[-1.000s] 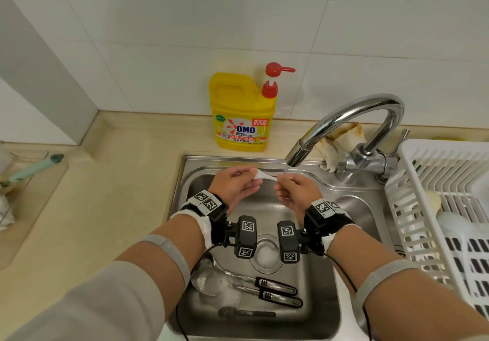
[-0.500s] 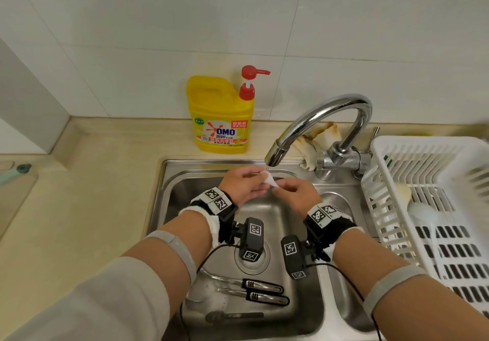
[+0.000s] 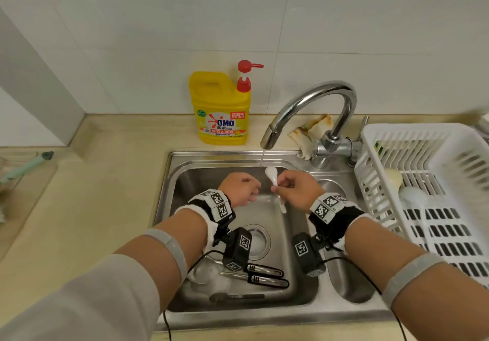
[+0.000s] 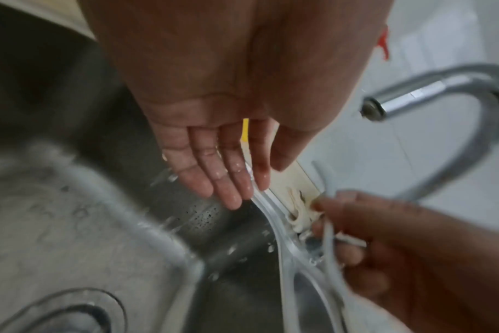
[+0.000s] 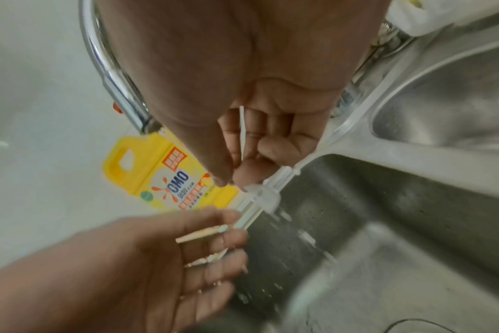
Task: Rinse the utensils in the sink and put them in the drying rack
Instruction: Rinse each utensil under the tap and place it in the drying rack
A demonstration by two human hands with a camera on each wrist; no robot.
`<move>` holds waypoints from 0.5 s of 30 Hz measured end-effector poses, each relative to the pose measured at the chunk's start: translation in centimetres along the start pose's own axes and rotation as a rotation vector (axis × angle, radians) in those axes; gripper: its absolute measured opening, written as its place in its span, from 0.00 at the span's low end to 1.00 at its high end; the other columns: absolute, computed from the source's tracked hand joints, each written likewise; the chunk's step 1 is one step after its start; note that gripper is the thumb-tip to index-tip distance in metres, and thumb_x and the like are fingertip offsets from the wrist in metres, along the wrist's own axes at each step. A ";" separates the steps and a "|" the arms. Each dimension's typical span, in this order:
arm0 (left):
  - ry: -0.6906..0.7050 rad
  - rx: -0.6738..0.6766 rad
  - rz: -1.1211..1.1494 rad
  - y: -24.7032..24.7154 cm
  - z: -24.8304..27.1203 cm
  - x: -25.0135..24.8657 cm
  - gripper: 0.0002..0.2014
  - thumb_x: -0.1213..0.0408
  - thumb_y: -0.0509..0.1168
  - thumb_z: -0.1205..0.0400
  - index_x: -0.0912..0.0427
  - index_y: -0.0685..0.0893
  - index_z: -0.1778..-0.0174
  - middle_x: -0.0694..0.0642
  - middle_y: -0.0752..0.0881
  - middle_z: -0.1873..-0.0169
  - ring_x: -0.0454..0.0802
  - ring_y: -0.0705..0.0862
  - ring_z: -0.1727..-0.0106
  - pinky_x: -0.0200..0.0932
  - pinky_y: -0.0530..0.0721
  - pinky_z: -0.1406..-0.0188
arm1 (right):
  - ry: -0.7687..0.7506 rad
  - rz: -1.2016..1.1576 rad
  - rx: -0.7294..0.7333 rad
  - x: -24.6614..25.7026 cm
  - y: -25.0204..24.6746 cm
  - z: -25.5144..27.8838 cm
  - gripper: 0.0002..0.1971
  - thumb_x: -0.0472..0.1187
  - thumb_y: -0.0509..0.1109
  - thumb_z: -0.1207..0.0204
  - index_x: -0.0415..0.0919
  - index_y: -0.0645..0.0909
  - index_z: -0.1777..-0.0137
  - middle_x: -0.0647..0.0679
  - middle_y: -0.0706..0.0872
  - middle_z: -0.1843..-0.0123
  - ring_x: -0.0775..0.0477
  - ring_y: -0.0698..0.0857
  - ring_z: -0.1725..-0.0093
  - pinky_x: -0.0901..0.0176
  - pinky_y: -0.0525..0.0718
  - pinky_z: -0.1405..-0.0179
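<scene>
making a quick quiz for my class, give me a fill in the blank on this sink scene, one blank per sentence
1. The white spoon is held by the ____ hand.
2. Water runs from the faucet onto the spoon's ____.
3. The left hand holds ____.
4. The dish soap bottle with a red pump is ____ in colour.

Missing words: right; bowl; nothing; yellow

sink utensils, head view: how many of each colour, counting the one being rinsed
white spoon, in the right hand: 1
black-handled metal utensils: 2
dark utensil: 1
total: 4
</scene>
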State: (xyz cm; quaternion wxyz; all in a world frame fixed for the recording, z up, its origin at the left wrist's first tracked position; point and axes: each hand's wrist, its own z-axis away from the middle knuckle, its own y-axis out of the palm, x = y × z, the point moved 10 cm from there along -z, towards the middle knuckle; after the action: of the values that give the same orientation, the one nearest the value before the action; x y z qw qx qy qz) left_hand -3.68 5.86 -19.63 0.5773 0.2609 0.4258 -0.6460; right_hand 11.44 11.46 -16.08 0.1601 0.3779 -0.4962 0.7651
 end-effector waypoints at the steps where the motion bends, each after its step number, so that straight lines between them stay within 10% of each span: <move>1: 0.047 0.017 -0.152 0.6 0.3 -0.5 0.10 0.61 0.64 0.15 0.60 0.89 0.49 0.60 0.91 0.50 0.56 0.91 0.52 0.46 0.85 0.51 | 0.010 -0.015 0.025 0.1 -0.8 0.6 0.08 0.42 0.76 0.23 0.43 0.83 0.62 0.49 0.88 0.71 0.51 0.86 0.70 0.60 0.82 0.64; 6: 0.278 0.078 -0.613 5.4 2.0 -4.0 0.09 0.60 0.63 0.16 0.56 0.89 0.49 0.51 0.90 0.51 0.50 0.87 0.48 0.41 0.80 0.46 | 0.072 -0.203 0.012 0.3 -7.8 4.4 0.10 0.38 0.74 0.20 0.31 0.83 0.57 0.38 0.88 0.69 0.49 0.88 0.72 0.62 0.82 0.73; 15: 0.479 0.148 -0.653 15.8 3.5 -9.9 0.06 0.59 0.63 0.17 0.47 0.86 0.54 0.44 0.88 0.52 0.46 0.86 0.48 0.47 0.84 0.42 | 0.280 -0.103 -0.249 -9.8 -25.4 11.9 0.09 0.39 0.77 0.23 0.32 0.86 0.58 0.37 0.93 0.62 0.40 0.93 0.59 0.50 0.91 0.54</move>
State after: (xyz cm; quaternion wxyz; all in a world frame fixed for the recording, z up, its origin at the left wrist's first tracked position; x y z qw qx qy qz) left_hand 14.08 8.50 -13.61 0.2062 0.2958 0.5611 -0.7451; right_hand 38.67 13.88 -4.49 0.3121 0.2700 -0.5397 0.7337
